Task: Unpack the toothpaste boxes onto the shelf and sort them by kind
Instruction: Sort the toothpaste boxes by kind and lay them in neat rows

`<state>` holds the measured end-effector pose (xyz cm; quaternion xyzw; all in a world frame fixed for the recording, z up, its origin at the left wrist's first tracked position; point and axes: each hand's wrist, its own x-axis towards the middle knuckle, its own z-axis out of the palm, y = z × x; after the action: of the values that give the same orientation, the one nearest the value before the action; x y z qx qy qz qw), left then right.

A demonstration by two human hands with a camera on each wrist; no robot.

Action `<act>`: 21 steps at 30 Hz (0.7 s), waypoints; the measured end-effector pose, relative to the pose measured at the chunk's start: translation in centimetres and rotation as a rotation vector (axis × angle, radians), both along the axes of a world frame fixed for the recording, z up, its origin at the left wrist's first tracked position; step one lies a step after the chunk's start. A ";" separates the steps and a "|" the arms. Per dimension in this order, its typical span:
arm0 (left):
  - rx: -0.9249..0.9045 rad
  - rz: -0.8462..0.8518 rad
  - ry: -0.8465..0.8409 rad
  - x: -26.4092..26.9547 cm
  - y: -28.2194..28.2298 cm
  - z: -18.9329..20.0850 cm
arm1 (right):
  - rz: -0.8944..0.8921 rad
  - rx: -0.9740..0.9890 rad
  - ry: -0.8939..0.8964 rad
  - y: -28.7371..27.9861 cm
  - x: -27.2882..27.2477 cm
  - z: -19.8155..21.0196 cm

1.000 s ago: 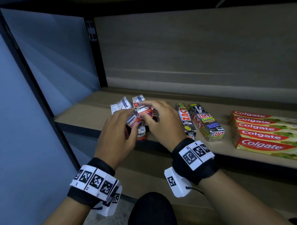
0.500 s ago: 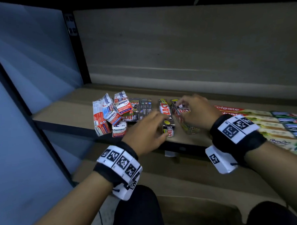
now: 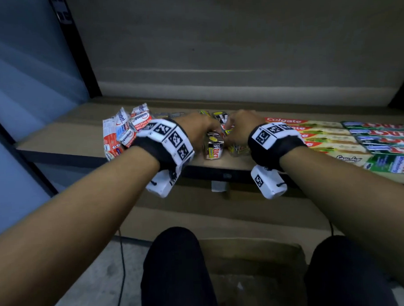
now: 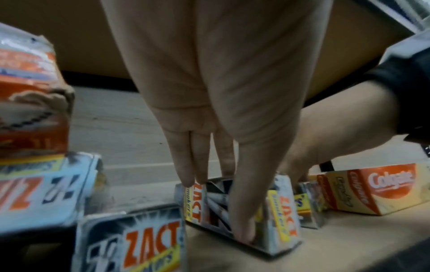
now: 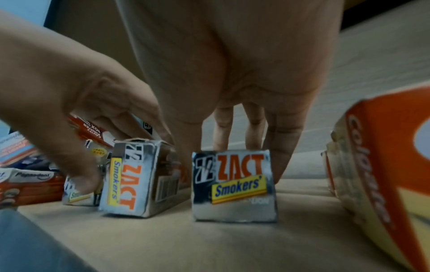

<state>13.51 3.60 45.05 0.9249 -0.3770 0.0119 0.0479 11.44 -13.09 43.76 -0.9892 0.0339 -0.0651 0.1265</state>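
Note:
Several silver Zact Smokers boxes (image 3: 213,146) lie at the front middle of the wooden shelf (image 3: 63,138). My left hand (image 3: 200,129) pinches one tilted Zact Smokers box (image 4: 277,217), thumb on its near face and fingers on its far edge. My right hand (image 3: 238,125) straddles the neighbouring Zact Smokers box (image 5: 232,184), thumb on the left side and fingers behind and to the right. Red and white Pepsodent boxes (image 3: 123,133) are heaped to the left. Colgate boxes (image 3: 316,134) lie in a row to the right.
Green Zact Whitening boxes (image 3: 385,142) lie at the far right of the shelf. A black upright (image 3: 76,47) and a blue panel close the left side. A brown carton (image 3: 252,273) sits on the floor between my knees. Bare shelf lies behind the boxes.
Both hands left the Pepsodent heap and moved right to the Zact Smokers boxes; the left hand now holds one and the right hand its neighbour.

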 end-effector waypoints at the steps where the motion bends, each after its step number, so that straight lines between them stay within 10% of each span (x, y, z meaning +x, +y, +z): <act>1: -0.012 -0.011 -0.005 0.5 0.1 0.4 | -0.008 -0.014 0.006 0.1 0.1 0.1; 21: -0.107 -0.050 0.066 3.0 0.3 0.5 | -0.061 0.017 -0.015 0.0 0.4 -0.2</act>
<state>16.52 3.92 45.59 0.9112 -0.3970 0.0002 0.1098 11.82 -13.08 43.52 -0.9861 0.0637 -0.0763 0.1330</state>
